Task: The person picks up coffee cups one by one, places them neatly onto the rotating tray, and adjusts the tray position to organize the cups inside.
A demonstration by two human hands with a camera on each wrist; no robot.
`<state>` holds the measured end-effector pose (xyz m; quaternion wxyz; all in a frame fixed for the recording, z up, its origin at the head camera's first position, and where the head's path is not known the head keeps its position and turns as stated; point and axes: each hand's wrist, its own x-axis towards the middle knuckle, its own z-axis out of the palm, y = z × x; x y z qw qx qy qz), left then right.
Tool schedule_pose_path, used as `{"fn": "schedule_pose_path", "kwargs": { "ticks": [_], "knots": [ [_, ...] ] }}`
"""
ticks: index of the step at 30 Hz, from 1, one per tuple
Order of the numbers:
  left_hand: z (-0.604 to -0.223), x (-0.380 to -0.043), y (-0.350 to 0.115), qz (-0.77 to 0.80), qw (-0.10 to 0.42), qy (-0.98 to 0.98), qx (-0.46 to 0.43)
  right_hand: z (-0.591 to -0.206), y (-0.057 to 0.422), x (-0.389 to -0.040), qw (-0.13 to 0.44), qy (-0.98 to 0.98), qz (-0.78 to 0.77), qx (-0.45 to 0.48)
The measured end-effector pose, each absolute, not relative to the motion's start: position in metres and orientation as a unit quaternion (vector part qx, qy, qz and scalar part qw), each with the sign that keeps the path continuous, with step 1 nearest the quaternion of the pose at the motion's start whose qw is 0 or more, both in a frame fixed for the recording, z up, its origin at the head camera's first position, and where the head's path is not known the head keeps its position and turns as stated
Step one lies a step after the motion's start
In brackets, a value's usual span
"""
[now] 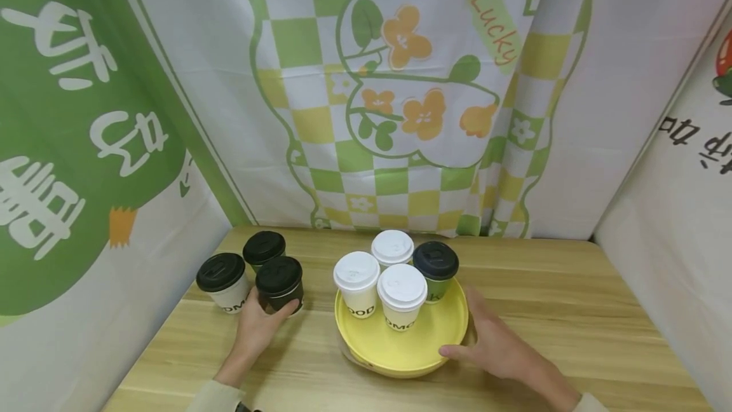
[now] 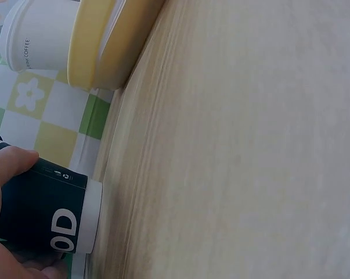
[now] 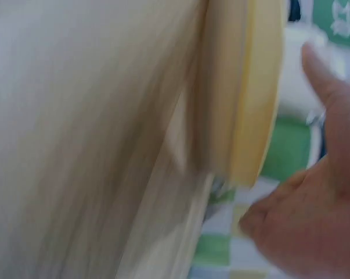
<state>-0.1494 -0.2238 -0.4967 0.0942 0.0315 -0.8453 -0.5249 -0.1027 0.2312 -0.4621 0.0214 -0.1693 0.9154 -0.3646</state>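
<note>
On the left side of the table (image 1: 549, 285), here's the dark cup (image 1: 279, 281), upright, long axis vertical, right in the grasp of the left hand (image 1: 257, 326) — thumb on one side, fingers wrapped round the other. That's the nearer hand by far! Whether the base touches the wood, I can't tell. Just beyond it stand a white cup with a black lid (image 1: 224, 281) and, farther back, another black-lidded cup (image 1: 264, 252).

Across to the right of the grip, a short gap away, sits the yellow bowl (image 1: 417, 351). Inside: two white-lidded cups at the front and left, and a green cup with a dark lid (image 1: 436, 272) on the right. A third white lid (image 1: 392, 247) shows behind — its cup mostly hidden. At the bowl's right side, the right hand (image 1: 497, 342) holds thumb and fingers wide apart; contact with the rim is unclear.
</note>
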Motion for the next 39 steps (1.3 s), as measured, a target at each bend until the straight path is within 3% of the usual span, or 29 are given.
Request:
{"fn": "schedule_pose_path", "kwargs": {
  "ticks": [10,27,31,39],
  "knots": [
    [-0.499,-0.15,-0.227,-0.514,0.102,-0.851,0.028,-0.477,0.247,-0.13,0.051,0.909,-0.362,-0.202],
    [-0.497,-0.15,-0.228,-0.525,0.101,-0.845,0.036,-0.463,0.23,-0.099,0.032,0.929,-0.319,-0.183],
    [-0.496,-0.149,-0.229,-0.533,0.105,-0.839,0.028,-0.461,0.233,-0.108,0.007,0.919,-0.338,-0.202],
    [-0.484,-0.14,-0.224,-0.568,0.1,-0.817,0.004,-0.469,0.25,-0.138,0.026,0.904,-0.361,-0.229]
  ]
}}
